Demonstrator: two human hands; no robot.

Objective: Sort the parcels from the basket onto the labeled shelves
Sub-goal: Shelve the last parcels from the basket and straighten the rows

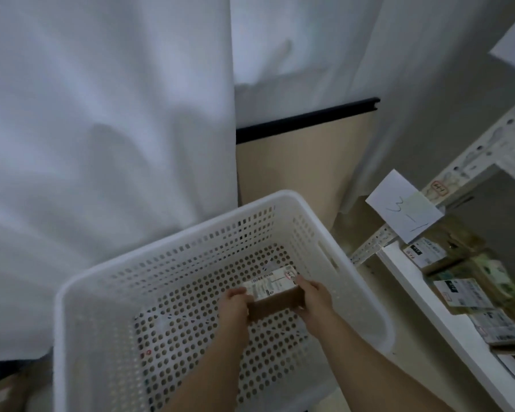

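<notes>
— What is filling your view, biggest things first?

— A white curtain (pixel 101 129) is hanging across the left and the back. Below it, a white perforated basket (pixel 81 307) is sitting in front of me, and both my arms are reaching down into it.

— And off to the side?

— A white metal shelf (pixel 428 301) is running along my right, just beside the basket. Several parcels (pixel 470 289) with printed labels are lying on it in a row. A sheet of paper (pixel 405 209) with handwriting on it is sticking out from the rack's post above them.

— Where is the parcel you are working on?

— A small brown box (pixel 277 298) is sitting inside the basket, toward its far right part, with a white label facing up. I am holding it between both hands. I cannot tell whether it is resting on the basket floor or raised off it.

— How are your hands set?

— My left hand (pixel 234 301) is gripping the box's left end, fingers curled round it. My right hand (pixel 314 295) is gripping the right end, thumb lying on the top edge near the label.

— Anything else in the basket?

— A flat white packet (pixel 167 319) is lying on the floor of it, left of my arms.
</notes>
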